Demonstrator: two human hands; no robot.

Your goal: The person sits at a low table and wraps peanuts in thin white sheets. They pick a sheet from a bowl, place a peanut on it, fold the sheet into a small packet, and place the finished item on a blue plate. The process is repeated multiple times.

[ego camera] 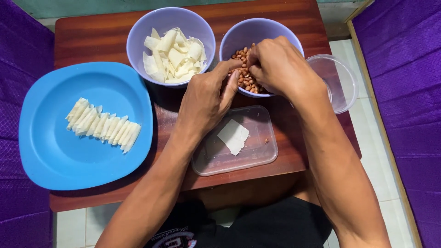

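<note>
Both hands in the peanut bowl (275, 34), right hand (275, 64) pinching nuts, left hand (206, 98) loosely curled beside, one wrapper (233, 136) waiting, a row of rolls (103, 125) done, plenty of wrappers (173, 56) left.

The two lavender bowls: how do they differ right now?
The left bowl holds loose white wrapper pieces; the right bowl holds peanuts. No hand is in the left bowl, while the left hand and right hand meet over the right bowl. Both look alike in shape and colour.

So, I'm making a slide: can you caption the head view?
Both hands, left hand and right hand, meet over a bowl of peanuts beside folded wrappers on a blue plate.
</note>
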